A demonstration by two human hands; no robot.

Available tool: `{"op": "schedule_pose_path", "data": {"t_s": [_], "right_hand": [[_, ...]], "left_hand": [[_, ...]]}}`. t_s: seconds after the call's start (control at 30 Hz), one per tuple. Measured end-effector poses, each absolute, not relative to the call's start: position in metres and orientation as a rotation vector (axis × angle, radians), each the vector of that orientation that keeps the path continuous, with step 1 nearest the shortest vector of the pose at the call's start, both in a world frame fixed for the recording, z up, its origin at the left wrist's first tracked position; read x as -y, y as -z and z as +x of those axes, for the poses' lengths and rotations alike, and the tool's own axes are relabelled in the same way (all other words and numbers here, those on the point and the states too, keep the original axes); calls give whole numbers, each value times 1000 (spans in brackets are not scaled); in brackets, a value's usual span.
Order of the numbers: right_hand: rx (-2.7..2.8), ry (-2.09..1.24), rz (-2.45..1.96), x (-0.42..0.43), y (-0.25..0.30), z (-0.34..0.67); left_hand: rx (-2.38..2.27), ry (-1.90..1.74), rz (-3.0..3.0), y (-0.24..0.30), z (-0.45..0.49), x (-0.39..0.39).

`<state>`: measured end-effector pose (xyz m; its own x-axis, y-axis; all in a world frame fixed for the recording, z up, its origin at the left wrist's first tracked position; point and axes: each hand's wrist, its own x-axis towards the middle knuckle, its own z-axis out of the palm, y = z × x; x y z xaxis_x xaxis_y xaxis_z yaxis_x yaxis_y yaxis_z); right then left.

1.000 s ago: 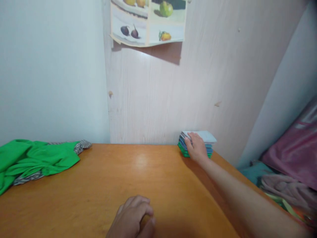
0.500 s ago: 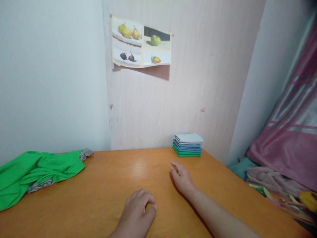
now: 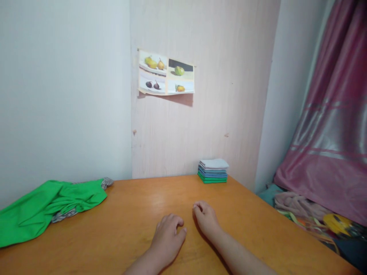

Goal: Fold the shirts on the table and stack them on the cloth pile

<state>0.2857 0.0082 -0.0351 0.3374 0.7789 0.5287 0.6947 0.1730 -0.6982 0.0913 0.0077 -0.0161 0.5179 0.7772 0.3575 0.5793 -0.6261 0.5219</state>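
Left hand [image 3: 169,235] and right hand [image 3: 207,219] rest empty on the orange wooden surface [image 3: 129,214], fingers loosely curled, well short of the blue-and-green stack of folded cloths [image 3: 213,171].

Table [image 3: 114,233], green cloth [image 3: 43,204] partly off-frame

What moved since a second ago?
The right hand came off the stack of folded cloths and pulled back across the table, landing beside the left hand. The left hand, the stack and the green cloth stayed put.
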Motion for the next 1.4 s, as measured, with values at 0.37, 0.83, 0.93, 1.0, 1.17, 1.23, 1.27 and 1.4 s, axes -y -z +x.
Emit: {"op": "schedule_pose_path", "data": {"t_s": [0.37,0.83,0.93,1.0,1.17,1.23,1.27,1.4], "right_hand": [[1365,-135,-1596,-13,37,297],[1317,-168,-1604,-14,36,294],[1297,-220,-1573,-12,36,294],[1272,-268,-1545,-11,36,292],[1101,-487,-1469,-22,36,298],[977,-586,-1443,-35,29,312],[911,-626,-1428,-43,22,322],[671,-678,-1323,-77,-16,375]], "left_hand": [[-1146,-787,2446,15,93,-9],[-994,-811,2437,16,86,-15],[-958,-824,2443,15,83,-14],[-953,-826,2466,15,83,-12],[-965,-802,2510,17,82,-9],[-974,-799,2509,18,82,-8],[-979,-797,2506,19,82,-8],[-980,-783,2494,21,82,-8]]}}
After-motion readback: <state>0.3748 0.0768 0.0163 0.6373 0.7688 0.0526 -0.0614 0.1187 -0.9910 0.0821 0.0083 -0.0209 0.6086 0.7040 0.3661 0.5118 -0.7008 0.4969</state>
